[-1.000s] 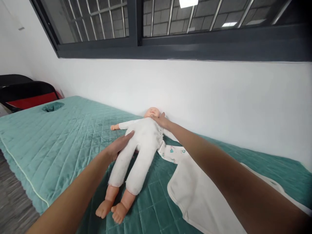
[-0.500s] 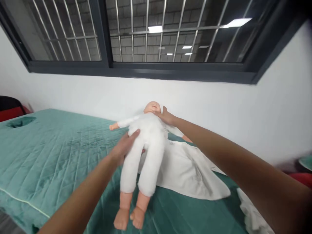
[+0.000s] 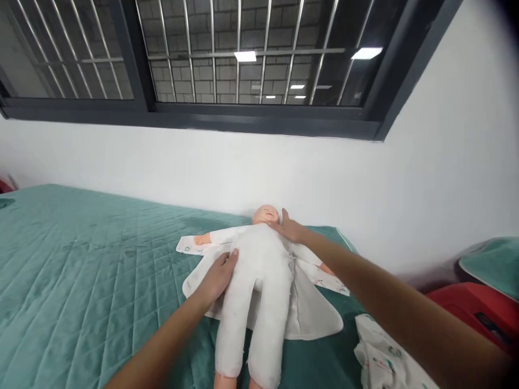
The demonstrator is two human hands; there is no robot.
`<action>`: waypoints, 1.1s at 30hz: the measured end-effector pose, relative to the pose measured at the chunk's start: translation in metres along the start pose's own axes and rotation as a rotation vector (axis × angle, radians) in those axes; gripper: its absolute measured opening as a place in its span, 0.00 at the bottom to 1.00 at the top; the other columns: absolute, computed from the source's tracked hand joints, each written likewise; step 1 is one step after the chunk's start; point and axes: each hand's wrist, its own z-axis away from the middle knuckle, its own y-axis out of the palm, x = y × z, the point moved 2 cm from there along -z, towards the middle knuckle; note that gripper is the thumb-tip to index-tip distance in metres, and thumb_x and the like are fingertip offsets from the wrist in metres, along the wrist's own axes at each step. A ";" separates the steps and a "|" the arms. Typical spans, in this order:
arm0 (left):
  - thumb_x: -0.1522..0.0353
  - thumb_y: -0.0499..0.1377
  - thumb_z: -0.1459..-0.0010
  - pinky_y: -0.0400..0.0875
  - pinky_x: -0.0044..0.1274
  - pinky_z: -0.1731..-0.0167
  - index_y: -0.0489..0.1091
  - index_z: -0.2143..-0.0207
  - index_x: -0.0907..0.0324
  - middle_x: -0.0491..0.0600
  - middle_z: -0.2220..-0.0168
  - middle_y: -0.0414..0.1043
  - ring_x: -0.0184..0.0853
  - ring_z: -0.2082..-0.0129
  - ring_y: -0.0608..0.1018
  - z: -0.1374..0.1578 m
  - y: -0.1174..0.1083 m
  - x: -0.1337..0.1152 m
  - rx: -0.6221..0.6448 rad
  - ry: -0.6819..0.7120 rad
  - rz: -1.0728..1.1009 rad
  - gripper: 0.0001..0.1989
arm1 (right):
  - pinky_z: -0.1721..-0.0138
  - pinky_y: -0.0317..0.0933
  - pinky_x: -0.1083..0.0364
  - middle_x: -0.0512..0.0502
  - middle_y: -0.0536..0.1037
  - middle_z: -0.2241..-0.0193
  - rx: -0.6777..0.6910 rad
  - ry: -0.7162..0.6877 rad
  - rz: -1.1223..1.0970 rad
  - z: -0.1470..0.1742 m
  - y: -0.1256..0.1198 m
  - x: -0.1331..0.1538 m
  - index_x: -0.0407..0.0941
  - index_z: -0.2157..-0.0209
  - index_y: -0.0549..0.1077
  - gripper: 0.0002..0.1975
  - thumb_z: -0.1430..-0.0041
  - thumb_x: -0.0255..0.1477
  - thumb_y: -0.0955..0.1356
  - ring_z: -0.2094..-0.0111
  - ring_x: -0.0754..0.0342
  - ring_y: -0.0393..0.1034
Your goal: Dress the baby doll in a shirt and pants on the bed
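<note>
A baby doll (image 3: 259,254) with a white cloth body lies on its back, its head close to the wall. Under it a white printed baby shirt (image 3: 314,316) is spread, with the doll's arms stretched over the sleeves. My left hand (image 3: 221,273) grips the doll's side at the hip, thumb on top and the other fingers mostly hidden. At the doll's neck and shoulder my right hand (image 3: 290,228) holds on, one digit pointing up beside the head. The doll's feet are cut off by the lower edge.
A green quilted cover (image 3: 101,270) spreads beneath everything. Crumpled printed white cloth (image 3: 389,356) lies at the lower right, near a red object (image 3: 474,308) with green fabric above it. Behind rises a white wall (image 3: 162,162) under a barred window.
The doll has been lowered from above the shirt onto its middle, both hands moving with it. The view has shifted right, showing more of the red object and printed cloth.
</note>
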 end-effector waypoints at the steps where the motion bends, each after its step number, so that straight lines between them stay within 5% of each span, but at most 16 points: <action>1: 0.53 0.43 0.35 0.71 0.32 0.57 0.70 0.50 0.59 0.55 0.60 0.77 0.42 0.58 0.79 -0.006 -0.007 0.002 -0.046 -0.017 -0.101 0.25 | 0.54 0.62 0.41 0.32 0.81 0.64 0.054 -0.031 0.116 -0.002 -0.004 0.007 0.36 0.36 0.55 0.53 0.55 0.51 0.73 0.60 0.36 0.76; 4: 0.63 0.48 0.35 0.68 0.36 0.53 0.68 0.49 0.61 0.59 0.54 0.73 0.46 0.51 0.74 -0.026 -0.017 0.011 -0.127 0.003 -0.537 0.19 | 0.53 0.60 0.42 0.33 0.79 0.61 0.071 -0.241 0.459 0.002 -0.002 0.047 0.41 0.36 0.56 0.40 0.44 0.44 0.69 0.58 0.37 0.74; 8: 0.69 0.48 0.36 0.66 0.37 0.54 0.69 0.50 0.62 0.61 0.51 0.68 0.49 0.48 0.68 -0.044 -0.007 0.028 -0.123 0.017 -0.911 0.16 | 0.50 0.59 0.45 0.33 0.72 0.47 0.090 -0.653 0.583 0.021 0.061 0.104 0.44 0.41 0.62 0.26 0.40 0.34 0.66 0.47 0.39 0.65; 10: 0.68 0.47 0.35 0.66 0.36 0.55 0.69 0.51 0.61 0.60 0.51 0.67 0.48 0.49 0.68 -0.047 -0.002 0.036 -0.144 0.002 -0.948 0.15 | 0.46 0.57 0.43 0.34 0.67 0.42 0.164 -0.667 0.657 0.024 0.103 0.116 0.44 0.41 0.61 0.26 0.40 0.30 0.66 0.42 0.39 0.60; 14: 0.69 0.46 0.35 0.64 0.35 0.56 0.70 0.57 0.60 0.57 0.54 0.68 0.46 0.52 0.68 -0.049 -0.001 0.047 -0.184 0.016 -0.975 0.14 | 0.50 0.60 0.42 0.32 0.74 0.50 0.349 -0.525 0.728 0.009 0.151 0.113 0.41 0.50 0.69 0.16 0.41 0.25 0.64 0.49 0.40 0.68; 20: 0.68 0.44 0.33 0.63 0.32 0.60 0.69 0.59 0.58 0.54 0.55 0.69 0.44 0.55 0.70 -0.052 -0.012 0.051 -0.331 0.037 -0.860 0.14 | 0.56 0.62 0.50 0.42 0.74 0.48 0.394 -0.562 0.640 -0.002 0.121 0.100 0.48 0.48 0.69 0.16 0.38 0.32 0.64 0.51 0.45 0.70; 24: 0.67 0.47 0.34 0.62 0.28 0.66 0.69 0.64 0.58 0.52 0.60 0.72 0.40 0.61 0.73 -0.051 -0.023 0.056 -0.477 -0.024 -0.594 0.12 | 0.57 0.60 0.54 0.49 0.74 0.46 0.336 -0.592 0.462 0.010 0.092 0.087 0.53 0.43 0.66 0.20 0.37 0.33 0.63 0.50 0.48 0.69; 29: 0.65 0.52 0.39 0.61 0.24 0.70 0.70 0.68 0.58 0.47 0.70 0.74 0.35 0.70 0.73 -0.051 -0.037 0.065 -0.591 -0.124 -0.168 0.10 | 0.58 0.59 0.54 0.49 0.77 0.51 0.396 -0.606 0.460 0.024 0.084 0.074 0.55 0.45 0.69 0.18 0.35 0.37 0.63 0.53 0.48 0.70; 33: 0.67 0.55 0.43 0.63 0.23 0.68 0.72 0.68 0.59 0.46 0.70 0.75 0.34 0.69 0.74 -0.052 -0.044 0.066 -0.653 -0.137 -0.006 0.07 | 0.58 0.57 0.51 0.43 0.76 0.53 0.314 -0.573 0.606 0.030 0.087 0.073 0.52 0.45 0.69 0.19 0.33 0.40 0.60 0.55 0.46 0.70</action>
